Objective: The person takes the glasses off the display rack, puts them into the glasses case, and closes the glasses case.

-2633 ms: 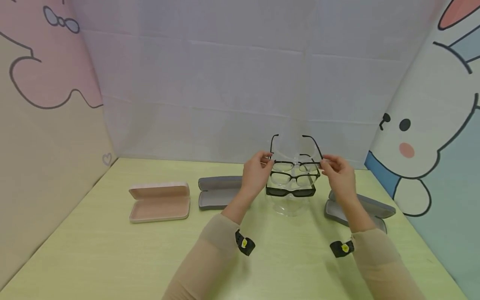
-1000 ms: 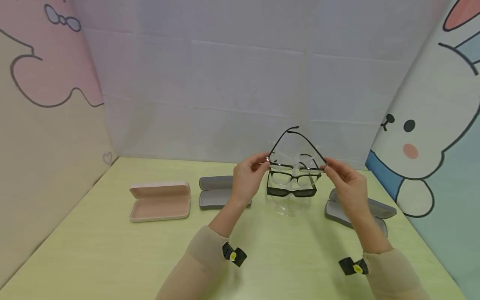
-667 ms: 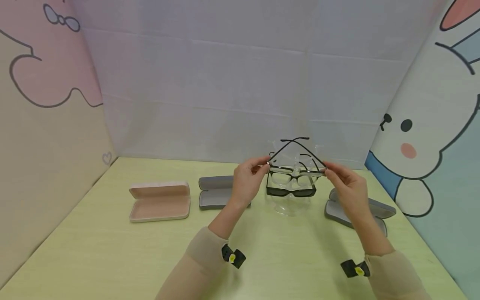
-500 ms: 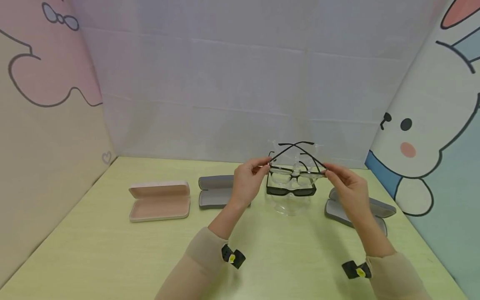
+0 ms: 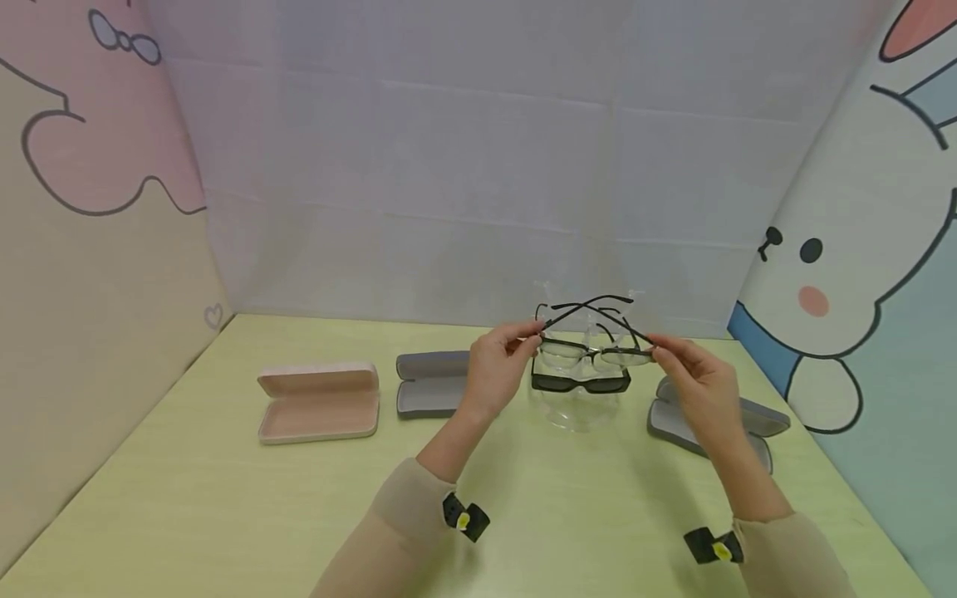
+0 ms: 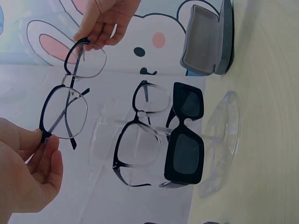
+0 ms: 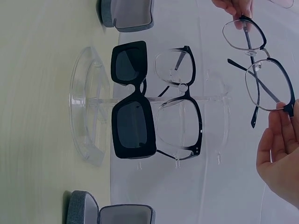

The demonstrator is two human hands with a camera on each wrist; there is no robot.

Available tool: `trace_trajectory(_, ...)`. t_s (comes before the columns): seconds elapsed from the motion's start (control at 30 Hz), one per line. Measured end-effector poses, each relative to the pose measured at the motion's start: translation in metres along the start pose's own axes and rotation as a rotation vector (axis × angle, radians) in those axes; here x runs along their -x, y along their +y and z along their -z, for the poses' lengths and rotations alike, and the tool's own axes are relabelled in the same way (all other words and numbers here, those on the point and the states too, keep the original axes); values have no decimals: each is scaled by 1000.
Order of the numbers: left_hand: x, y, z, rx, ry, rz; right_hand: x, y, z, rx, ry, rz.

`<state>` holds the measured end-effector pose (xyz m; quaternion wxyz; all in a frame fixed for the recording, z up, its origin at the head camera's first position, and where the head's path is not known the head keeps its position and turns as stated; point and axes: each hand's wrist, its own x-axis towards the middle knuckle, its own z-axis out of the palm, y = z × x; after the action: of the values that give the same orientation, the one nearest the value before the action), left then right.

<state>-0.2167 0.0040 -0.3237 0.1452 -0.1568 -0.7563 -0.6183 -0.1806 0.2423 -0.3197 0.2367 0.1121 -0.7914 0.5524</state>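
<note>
A pair of half-rim eyeglasses [image 6: 67,77], black along the brow with thin rims below, is held up between both hands. My left hand [image 5: 497,370] pinches one hinge end of the frame and my right hand [image 5: 699,390] pinches the other. The glasses' temples cross behind the lenses, partly folded. Just beyond stands a clear plastic display rack [image 7: 86,105]. On its lower tier sit black sunglasses [image 7: 135,126]; above them are black-to-clear framed glasses [image 7: 198,126]. In the head view the held pair overlaps this second pair.
An open pink glasses case [image 5: 319,415] lies at the left of the table [image 5: 224,515]. Beside it an open grey case [image 5: 429,399] is partly hidden by the left hand. Another open grey case [image 5: 763,415] lies at the right, partly behind the right forearm.
The held glasses' temples swung from spread apart to crossed and sank lower in the head view. Both hands kept their pinch, moved slightly farther apart, and came a little lower.
</note>
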Motion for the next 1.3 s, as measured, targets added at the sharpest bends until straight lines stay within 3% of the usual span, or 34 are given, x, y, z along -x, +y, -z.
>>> trace_trajectory(0.23, 1, 0, -1, -12, -6, 0, 2, 2, 1, 33, 13, 9)
trace_trajectory(0.47, 4, -1, -3, -32, -23, -20, 4, 5, 3, -48, -3, 33)
trace_trajectory(0.73, 7, -3, -7, -34, -56, 0, 7, 10, 7, 92, 31, 19)
trace_trajectory(0.77, 8, -3, -8, -37, -61, 6, 8, 11, 8, 87, 30, 18)
trace_trajectory(0.83, 9, -4, -9, -33, -73, 19, 5, 30, 13, -34, 21, 54)
trace_trajectory(0.97, 11, -7, -13, -30, -85, 34, 6, 32, 14, -20, 24, 49)
trace_trajectory(1.07, 11, -7, -15, -18, -80, 36, 10, 14, 11, 135, 44, 5)
trace_trajectory(1.3, 13, -9, -22, 45, -80, 72, 11, 12, 14, 181, 28, -47)
